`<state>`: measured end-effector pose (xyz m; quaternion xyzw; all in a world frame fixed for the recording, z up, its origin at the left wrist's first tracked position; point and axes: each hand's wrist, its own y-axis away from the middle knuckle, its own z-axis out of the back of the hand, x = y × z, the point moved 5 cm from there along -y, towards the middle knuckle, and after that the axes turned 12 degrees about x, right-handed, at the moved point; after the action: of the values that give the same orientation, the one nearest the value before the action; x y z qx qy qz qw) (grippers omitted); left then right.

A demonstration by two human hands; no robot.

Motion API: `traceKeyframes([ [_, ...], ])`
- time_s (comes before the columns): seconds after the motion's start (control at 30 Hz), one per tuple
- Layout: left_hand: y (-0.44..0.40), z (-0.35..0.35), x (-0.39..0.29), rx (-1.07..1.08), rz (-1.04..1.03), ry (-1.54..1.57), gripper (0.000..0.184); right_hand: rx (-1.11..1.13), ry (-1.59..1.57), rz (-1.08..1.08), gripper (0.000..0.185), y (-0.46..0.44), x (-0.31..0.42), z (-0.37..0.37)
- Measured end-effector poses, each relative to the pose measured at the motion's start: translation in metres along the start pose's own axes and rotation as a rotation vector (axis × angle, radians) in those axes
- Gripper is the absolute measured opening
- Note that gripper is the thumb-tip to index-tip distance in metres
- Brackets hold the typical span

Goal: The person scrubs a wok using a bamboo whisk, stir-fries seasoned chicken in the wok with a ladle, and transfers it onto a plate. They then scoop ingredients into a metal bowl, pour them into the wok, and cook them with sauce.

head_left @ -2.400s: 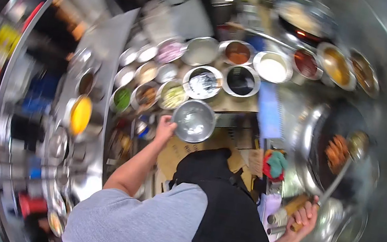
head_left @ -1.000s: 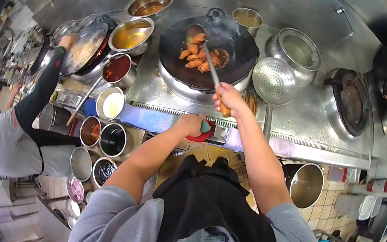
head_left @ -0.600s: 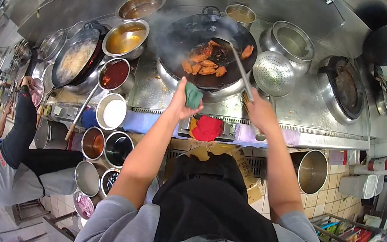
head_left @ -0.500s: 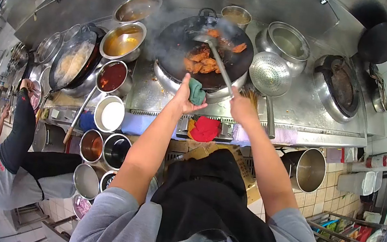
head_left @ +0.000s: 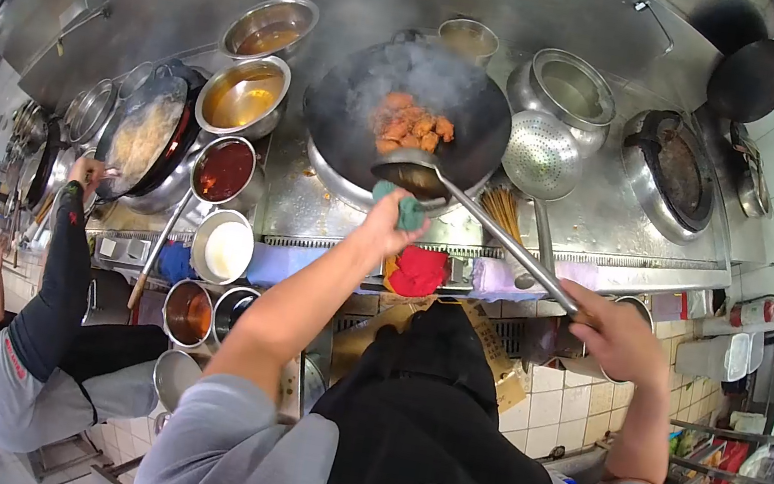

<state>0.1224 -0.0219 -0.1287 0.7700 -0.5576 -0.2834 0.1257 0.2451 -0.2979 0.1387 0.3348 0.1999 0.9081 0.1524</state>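
Observation:
My left hand (head_left: 388, 232) is closed around a folded green cloth (head_left: 400, 206) at the near rim of a large black wok (head_left: 341, 113). What the cloth covers is hidden. A long-handled steel ladle (head_left: 518, 246) is gripped by the end of its handle in my right hand (head_left: 617, 337), well to the right of the wok. The ladle's bowl lies over the near side of the wok, just short of a heap of reddish-brown fried pieces (head_left: 413, 128). Steam rises above the food.
A perforated strainer (head_left: 540, 155) and steel pot (head_left: 574, 81) stand right of the wok. Bowls of yellow liquid (head_left: 246, 96) and red sauce (head_left: 224, 168) line the left. Further left, a co-worker's hand (head_left: 86, 174) is by another wok (head_left: 106, 132). A red cloth (head_left: 418, 271) lies at the front edge.
My right hand has pulled back to the right and towards me, bringing the ladle's bowl to the near rim. The fried pieces, scattered before, are now heaped together. My left hand shifted slightly right.

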Motion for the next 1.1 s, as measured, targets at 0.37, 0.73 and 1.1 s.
traceKeyframes([
  [0.37, -0.021, 0.033, 0.047, 0.509, -0.096, 0.069, 0.042, -0.261, 0.267, 0.030, 0.039, -0.131, -0.020, -0.026],
  [0.73, 0.019, -0.013, 0.026, -0.023, -0.112, -0.020, 0.010, -0.151, 0.047, 0.083, 0.048, -0.031, 0.005, 0.003],
  [1.1, 0.024, -0.005, 0.041, 0.006, -0.061, -0.149, 0.013, -0.273, 0.213, 0.264, 0.044, -0.116, -0.009, -0.019],
])
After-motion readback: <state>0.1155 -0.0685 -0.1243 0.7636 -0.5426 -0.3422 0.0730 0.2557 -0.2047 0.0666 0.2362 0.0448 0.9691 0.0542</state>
